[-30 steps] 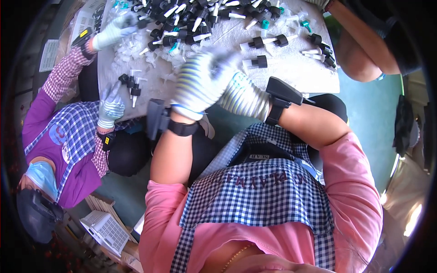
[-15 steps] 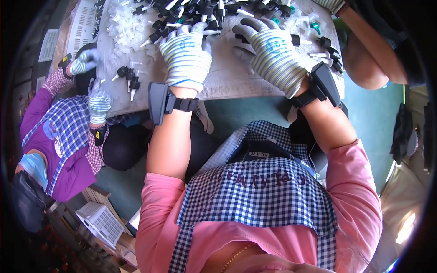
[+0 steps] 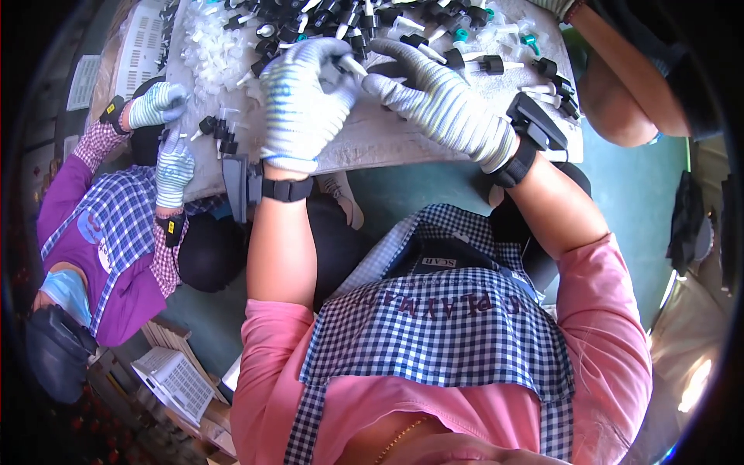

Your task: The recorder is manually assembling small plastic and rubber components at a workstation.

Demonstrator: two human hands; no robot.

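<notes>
Left hand: the striped-gloved left hand (image 3: 304,108) is raised over the near part of the table, its thumb and fingers curled round a small part.
Held part: the black-and-white part (image 3: 353,65) sits at the left fingertips, its pale end pointing toward the right hand, in the gap between the two.
Right hand: the right hand (image 3: 377,65) is bent inward, thumb and fingers parted, the thumb tip close to the pale end; whether it touches or grips anything cannot be told.
Spacing: the wrists are well apart, the fingertips near each other.
Black caps: a heap of black caps (image 3: 353,19) with white tubes lies just beyond the hands; one loose cap (image 3: 490,65) lies beyond the right hand.
Clear pieces: a pile of clear pieces (image 3: 209,50) lies to the left of the heap.
Table: the pale table (image 3: 418,143) runs beneath all of these.
Neighbours: a co-worker's gloved hand (image 3: 157,105) is at the left; another person's forearm (image 3: 624,66) is at the upper right.
</notes>
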